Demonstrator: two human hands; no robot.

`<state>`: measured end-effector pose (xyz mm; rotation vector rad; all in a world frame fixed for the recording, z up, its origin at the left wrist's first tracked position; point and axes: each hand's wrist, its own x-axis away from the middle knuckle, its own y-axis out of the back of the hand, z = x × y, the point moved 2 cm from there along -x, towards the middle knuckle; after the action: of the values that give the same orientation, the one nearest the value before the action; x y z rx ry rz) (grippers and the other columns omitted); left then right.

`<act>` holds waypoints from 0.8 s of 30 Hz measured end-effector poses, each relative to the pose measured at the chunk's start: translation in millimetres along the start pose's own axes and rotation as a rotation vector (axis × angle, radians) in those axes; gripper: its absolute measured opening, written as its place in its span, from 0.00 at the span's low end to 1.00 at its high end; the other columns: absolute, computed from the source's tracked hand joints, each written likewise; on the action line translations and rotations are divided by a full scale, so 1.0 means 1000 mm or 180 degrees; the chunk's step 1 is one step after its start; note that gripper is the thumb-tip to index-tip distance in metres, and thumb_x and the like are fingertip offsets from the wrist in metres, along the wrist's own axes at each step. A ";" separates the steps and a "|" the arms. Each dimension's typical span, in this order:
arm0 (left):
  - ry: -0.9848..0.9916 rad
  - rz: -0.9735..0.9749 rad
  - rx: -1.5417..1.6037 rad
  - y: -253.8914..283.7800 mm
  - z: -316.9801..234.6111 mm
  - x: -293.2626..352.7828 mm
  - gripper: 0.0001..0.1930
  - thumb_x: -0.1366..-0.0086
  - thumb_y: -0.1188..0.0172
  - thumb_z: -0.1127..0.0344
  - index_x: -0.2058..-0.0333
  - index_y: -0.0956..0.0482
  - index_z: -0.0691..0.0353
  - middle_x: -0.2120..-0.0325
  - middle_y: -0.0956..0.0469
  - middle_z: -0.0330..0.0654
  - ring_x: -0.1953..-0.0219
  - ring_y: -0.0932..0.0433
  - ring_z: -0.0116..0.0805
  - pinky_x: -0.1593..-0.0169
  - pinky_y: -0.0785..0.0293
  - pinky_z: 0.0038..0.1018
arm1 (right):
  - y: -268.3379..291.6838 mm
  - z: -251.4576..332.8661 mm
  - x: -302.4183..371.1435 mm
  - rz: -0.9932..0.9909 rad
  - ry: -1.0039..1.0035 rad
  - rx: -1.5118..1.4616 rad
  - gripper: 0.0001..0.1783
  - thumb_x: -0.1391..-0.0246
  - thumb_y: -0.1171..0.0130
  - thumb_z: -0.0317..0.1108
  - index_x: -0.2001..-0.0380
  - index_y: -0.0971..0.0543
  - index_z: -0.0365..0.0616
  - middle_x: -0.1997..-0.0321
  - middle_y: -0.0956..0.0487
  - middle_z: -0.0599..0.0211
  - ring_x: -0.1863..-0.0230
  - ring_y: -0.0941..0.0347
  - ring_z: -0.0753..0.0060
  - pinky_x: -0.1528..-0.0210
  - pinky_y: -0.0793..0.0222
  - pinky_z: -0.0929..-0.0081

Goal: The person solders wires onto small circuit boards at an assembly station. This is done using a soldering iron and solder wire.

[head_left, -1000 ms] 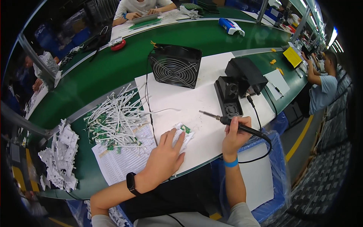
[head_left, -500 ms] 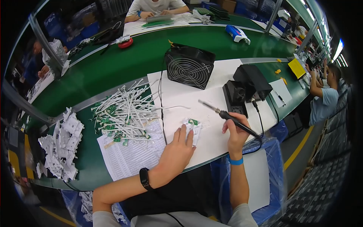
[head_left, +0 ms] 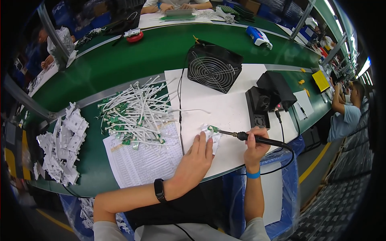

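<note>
In my right hand (head_left: 256,149) is a soldering iron (head_left: 261,139), its handle closed in my fingers. The iron points left, and its metal tip meets, or nearly meets, a small green circuit board (head_left: 213,129). The board lies on a white plastic part (head_left: 216,145) on the white sheet. My left hand (head_left: 197,156) holds this part against the sheet with extended fingers, which partly cover it; the thumb is hidden. Left of my hands lies a heap of white cables with green boards (head_left: 136,112), beside a printed paper (head_left: 146,160).
A black fan (head_left: 214,68) stands at the back of the white sheet (head_left: 237,108). Right of it are a black soldering station (head_left: 277,90) and an iron stand (head_left: 257,106). White plastic parts (head_left: 62,144) are piled far left. A blue-lined bin (head_left: 291,176) sits below the table edge. Co-workers sit around.
The soldering iron has swung down from a raised angle, bringing its tip to the small green board. My left hand stays on the white plastic part. The whole view has shifted slightly.
</note>
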<state>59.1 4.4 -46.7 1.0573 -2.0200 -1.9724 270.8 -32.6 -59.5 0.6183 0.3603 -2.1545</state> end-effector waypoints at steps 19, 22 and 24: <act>-0.0066 -0.0035 -0.0130 0.001 0.001 -0.001 0.24 0.34 0.39 0.63 0.45 0.26 0.77 0.43 0.31 0.67 0.41 0.28 0.55 0.54 0.17 0.31 | -0.006 0.007 -0.003 0.0138 0.0206 0.0304 0.08 0.39 0.41 0.27 0.70 0.29 0.41 0.76 0.31 0.72 0.74 0.41 0.84 0.70 0.46 0.83; -0.0058 -0.0021 -0.0126 0.000 0.001 -0.001 0.24 0.34 0.39 0.63 0.45 0.26 0.76 0.43 0.31 0.67 0.41 0.28 0.55 0.54 0.16 0.31 | -0.006 0.006 -0.002 0.0170 0.0206 0.0296 0.08 0.39 0.41 0.28 0.70 0.29 0.41 0.76 0.32 0.72 0.75 0.42 0.84 0.70 0.47 0.83; -0.0054 -0.0022 -0.0120 0.000 0.001 -0.001 0.24 0.34 0.39 0.63 0.45 0.26 0.76 0.43 0.30 0.67 0.41 0.27 0.55 0.54 0.16 0.31 | -0.006 0.007 -0.002 0.0170 0.0227 0.0289 0.08 0.39 0.41 0.28 0.71 0.30 0.40 0.77 0.32 0.72 0.75 0.42 0.84 0.70 0.47 0.83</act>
<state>59.3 5.2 -46.4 1.0445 -1.9819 -2.0214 265.1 -30.9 -52.4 0.7495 0.2823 -2.1107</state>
